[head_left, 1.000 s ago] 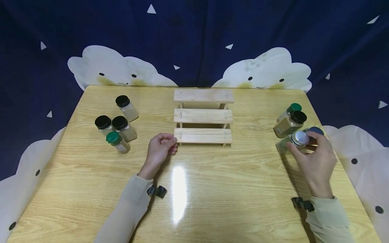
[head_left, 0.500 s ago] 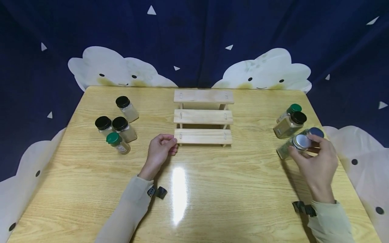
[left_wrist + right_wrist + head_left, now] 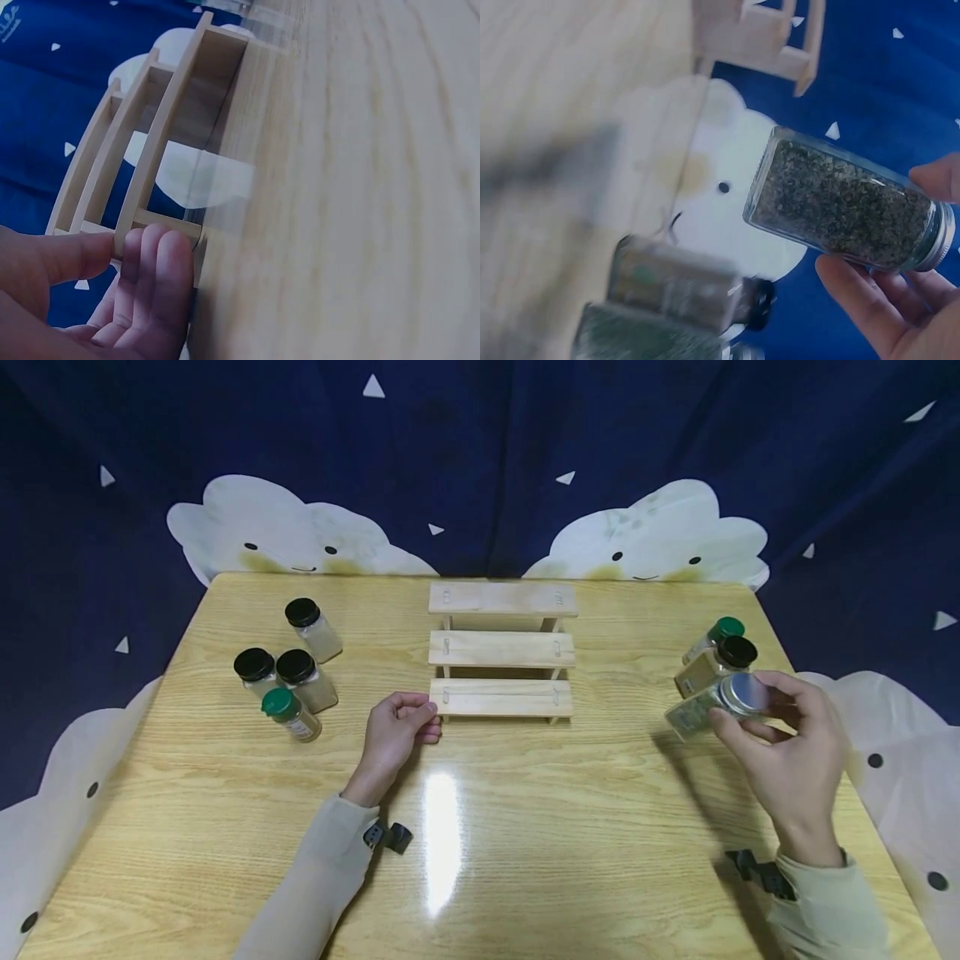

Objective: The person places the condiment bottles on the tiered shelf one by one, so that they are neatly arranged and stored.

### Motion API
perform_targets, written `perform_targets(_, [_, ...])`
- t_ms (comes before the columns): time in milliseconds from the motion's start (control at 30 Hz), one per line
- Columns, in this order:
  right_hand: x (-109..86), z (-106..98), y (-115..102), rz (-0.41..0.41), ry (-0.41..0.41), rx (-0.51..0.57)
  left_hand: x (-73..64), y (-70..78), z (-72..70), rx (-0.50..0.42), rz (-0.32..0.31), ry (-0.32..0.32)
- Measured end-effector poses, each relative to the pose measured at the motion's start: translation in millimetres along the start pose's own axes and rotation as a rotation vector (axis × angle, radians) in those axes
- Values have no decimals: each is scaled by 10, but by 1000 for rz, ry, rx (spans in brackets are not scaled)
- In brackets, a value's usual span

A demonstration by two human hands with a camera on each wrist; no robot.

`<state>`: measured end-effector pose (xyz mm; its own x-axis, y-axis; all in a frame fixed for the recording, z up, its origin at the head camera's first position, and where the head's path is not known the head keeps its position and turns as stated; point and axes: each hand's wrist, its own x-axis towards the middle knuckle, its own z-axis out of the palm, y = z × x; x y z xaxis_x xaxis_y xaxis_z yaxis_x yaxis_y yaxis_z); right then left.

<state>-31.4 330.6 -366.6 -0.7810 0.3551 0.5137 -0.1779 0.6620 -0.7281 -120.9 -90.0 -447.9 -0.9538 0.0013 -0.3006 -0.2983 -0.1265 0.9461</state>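
Left of centre, the left hand (image 3: pixel 394 732) pinches the wooden rack (image 3: pixel 501 700) at its lower left corner. Over at middle right, a glass jar (image 3: pixel 708 707) tilts, its long axis running leftward, base toward the rack, gripped near its silver lid (image 3: pixel 744 693) by the right hand (image 3: pixel 793 764).

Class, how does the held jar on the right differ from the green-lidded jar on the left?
The held jar has a silver lid; the green-lidded jar has a green one.
The held jar is tilted, off the table; the green-lidded jar stands on it.
The held jar looks larger than the green-lidded jar.
Both are lidded and see-through.
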Motion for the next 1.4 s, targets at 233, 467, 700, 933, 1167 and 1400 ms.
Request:
perform_targets(233, [136, 132, -238, -53, -47, 109, 5, -18, 2, -22, 12, 6])
perform_targets(467, [278, 302, -372, -77, -112, 169, 9, -35, -1, -51, 32, -5])
perform_targets(700, [394, 485, -434, -87, -175, 223, 14, -43, -8, -47, 38, -8])
perform_targets(933, [492, 643, -550, -96, -220, 237, 13, -42, -15, -43, 40, -5])
perform_targets(1167, [624, 795, -650, -140, -253, 263, 6, -43, -14, -35, 44, -6])
perform_targets(1400, [773, 944, -768, -187, -300, 304, 11, -45, -15, -37, 47, -7])
